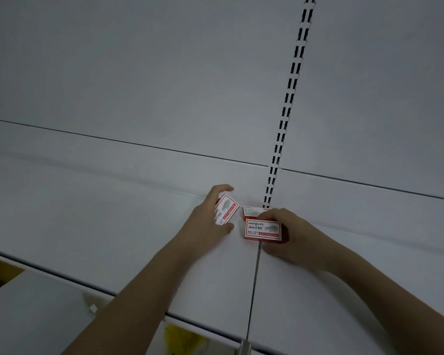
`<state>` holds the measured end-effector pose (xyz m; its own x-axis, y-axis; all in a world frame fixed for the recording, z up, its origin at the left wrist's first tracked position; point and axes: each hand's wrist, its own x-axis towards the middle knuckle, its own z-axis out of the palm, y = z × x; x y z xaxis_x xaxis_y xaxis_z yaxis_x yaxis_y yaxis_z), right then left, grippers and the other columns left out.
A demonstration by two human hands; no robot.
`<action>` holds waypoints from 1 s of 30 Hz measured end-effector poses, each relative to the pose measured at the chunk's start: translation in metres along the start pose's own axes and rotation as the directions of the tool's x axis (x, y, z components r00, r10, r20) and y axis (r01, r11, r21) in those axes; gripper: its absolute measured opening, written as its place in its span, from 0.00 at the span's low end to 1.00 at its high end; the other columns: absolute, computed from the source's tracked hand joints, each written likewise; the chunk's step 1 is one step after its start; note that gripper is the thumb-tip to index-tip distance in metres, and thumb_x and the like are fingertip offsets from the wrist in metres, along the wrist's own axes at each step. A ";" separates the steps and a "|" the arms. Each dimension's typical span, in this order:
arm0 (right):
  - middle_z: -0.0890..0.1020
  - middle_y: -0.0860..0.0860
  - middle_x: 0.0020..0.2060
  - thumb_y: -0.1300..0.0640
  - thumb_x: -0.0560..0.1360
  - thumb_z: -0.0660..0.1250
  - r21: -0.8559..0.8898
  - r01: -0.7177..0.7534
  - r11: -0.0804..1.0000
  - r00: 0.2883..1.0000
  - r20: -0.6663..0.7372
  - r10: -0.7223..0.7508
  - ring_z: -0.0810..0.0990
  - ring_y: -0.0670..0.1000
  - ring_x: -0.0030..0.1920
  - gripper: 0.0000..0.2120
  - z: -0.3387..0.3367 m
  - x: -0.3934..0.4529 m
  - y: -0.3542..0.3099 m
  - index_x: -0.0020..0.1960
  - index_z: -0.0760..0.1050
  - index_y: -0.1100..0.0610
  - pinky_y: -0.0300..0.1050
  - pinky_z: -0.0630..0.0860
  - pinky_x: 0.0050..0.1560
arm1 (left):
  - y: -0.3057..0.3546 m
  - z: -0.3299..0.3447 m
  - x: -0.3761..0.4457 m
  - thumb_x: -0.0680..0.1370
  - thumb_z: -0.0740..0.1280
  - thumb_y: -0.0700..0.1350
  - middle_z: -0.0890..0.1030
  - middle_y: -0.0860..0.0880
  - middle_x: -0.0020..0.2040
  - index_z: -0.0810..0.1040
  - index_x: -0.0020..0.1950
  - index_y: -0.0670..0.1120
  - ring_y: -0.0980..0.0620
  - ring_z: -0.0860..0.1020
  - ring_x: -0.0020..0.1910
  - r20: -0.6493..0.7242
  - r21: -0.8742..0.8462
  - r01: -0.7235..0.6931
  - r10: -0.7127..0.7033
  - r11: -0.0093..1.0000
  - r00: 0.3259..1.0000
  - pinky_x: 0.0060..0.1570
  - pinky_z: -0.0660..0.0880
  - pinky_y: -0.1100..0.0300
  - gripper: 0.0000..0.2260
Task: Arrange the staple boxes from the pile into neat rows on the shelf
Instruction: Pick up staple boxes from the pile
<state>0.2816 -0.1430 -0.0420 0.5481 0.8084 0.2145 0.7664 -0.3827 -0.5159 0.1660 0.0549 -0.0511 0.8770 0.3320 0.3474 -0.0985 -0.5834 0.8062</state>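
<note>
Three red and white staple boxes are near the back of the white shelf (113,226). My left hand (208,221) grips one box (226,210), tilted, between thumb and fingers. My right hand (290,234) holds a second box (263,230) lying flat with its label up, close to the seam between two shelf boards. A third box (251,212) sits just behind it against the back panel, partly hidden by my right fingers.
A slotted upright (287,111) runs up the white back panel right behind the boxes. A lower shelf (36,311) shows at bottom left, with something yellow (182,339) below the front edge.
</note>
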 end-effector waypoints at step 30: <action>0.77 0.37 0.50 0.56 0.68 0.76 -0.058 -0.243 0.968 0.822 -0.542 0.173 0.77 0.40 0.41 0.20 -0.237 -0.403 -0.020 0.56 0.76 0.41 0.29 0.73 0.40 | 0.297 0.200 -0.147 0.69 0.77 0.40 0.78 0.58 0.52 0.78 0.54 0.56 0.62 0.79 0.37 0.213 -0.202 -0.230 0.272 0.952 0.938 0.35 0.75 0.69 0.18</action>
<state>0.1250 -0.5672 0.0783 0.7652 0.3556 0.5367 0.6286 -0.5926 -0.5036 0.1018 -0.3155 0.0413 0.8962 -0.0048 0.4437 -0.3908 -0.4820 0.7842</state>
